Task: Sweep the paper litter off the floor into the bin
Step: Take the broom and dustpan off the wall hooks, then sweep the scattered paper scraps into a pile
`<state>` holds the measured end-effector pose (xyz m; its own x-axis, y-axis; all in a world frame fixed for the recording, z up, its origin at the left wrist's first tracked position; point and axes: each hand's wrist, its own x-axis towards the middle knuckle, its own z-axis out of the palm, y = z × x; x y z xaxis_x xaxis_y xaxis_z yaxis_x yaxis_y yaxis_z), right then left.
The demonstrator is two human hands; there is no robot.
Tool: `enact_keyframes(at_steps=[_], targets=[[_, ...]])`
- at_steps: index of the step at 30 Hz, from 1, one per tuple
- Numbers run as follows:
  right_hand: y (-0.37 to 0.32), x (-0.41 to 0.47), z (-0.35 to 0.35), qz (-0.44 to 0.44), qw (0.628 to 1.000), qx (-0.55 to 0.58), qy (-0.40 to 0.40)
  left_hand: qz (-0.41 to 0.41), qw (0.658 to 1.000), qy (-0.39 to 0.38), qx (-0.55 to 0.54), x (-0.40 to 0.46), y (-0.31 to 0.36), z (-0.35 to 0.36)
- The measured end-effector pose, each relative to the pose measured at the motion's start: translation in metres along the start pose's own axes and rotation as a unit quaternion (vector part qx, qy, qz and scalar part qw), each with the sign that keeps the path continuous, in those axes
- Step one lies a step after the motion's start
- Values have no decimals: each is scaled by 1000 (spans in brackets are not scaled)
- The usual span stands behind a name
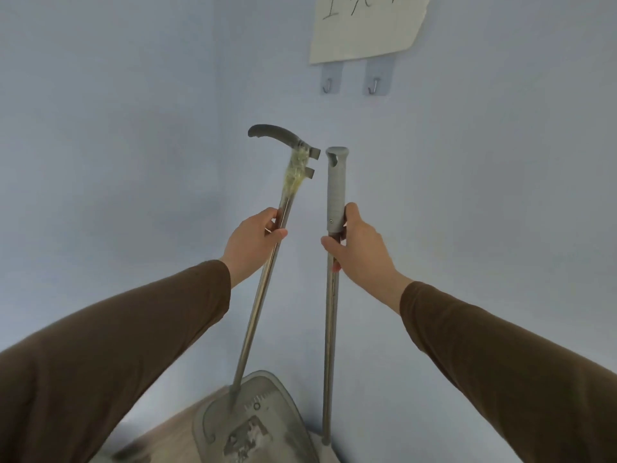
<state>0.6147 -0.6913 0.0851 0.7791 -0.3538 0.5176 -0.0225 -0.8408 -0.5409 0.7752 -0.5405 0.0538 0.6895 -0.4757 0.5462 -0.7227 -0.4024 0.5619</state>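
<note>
My left hand [254, 241] grips the metal pole of a long-handled dustpan [257, 295]; its curved dark handle, wrapped in yellowed tape, rises above the hand. The grey pan [277, 399] stands on the floor in a wall corner, with pale debris on its face. My right hand [359, 246] holds the broom pole [330, 329] just below its grey grip. The broom stands nearly upright to the right of the dustpan, its lower end at the bottom edge. The broom's head is out of view. No paper litter and no bin are in sight.
Pale blue walls meet in a corner straight ahead. Two adhesive hooks [352, 83] hang on the right wall under a taped paper note [367, 28] with handwriting. A strip of wooden floor [167, 432] shows at the bottom left.
</note>
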Motion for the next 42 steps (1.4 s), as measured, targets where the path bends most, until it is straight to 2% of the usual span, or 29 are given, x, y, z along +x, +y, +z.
enact_keyframes(at_steps=[5, 11, 14, 15, 18, 19, 22, 23, 25, 28, 32, 38, 42], targets=[[-3, -54, 23, 102, 976, 149, -124, -82, 995, -58, 16, -79, -37, -15], [-4, -136, 51, 245, 910, 252, -219, -188, 972, -137, 20, -197, -74, -39], [-13, -178, 59, 306, 867, 310, -244, -263, 946, -168, -90, -254, -77, -53], [-19, -193, 62, 331, 841, 355, -238, -295, 927, -175, -149, -274, -73, -58], [-39, -239, 68, 432, 728, 503, -173, -378, 864, -209, -259, -332, -60, -76], [-45, -254, 69, 457, 712, 509, -160, -403, 839, -224, -288, -352, -58, -83], [-57, -295, 73, 498, 721, 442, -190, -493, 744, -203, -404, -408, -55, -103], [-62, -308, 72, 507, 714, 435, -209, -514, 713, -192, -437, -425, -54, -111], [-72, -333, 70, 512, 690, 443, -256, -528, 684, -213, -456, -459, -52, -127], [-90, -371, 69, 505, 669, 443, -319, -516, 666, -269, -467, -508, -47, -152], [-119, -421, 70, 523, 642, 450, -335, -508, 653, -235, -510, -568, -36, -179], [-147, -481, 62, 584, 588, 469, -304, -526, 664, -154, -508, -633, -9, -198], [-139, -525, 72, 666, 506, 503, -220, -515, 666, -94, -531, -671, 18, -212]])
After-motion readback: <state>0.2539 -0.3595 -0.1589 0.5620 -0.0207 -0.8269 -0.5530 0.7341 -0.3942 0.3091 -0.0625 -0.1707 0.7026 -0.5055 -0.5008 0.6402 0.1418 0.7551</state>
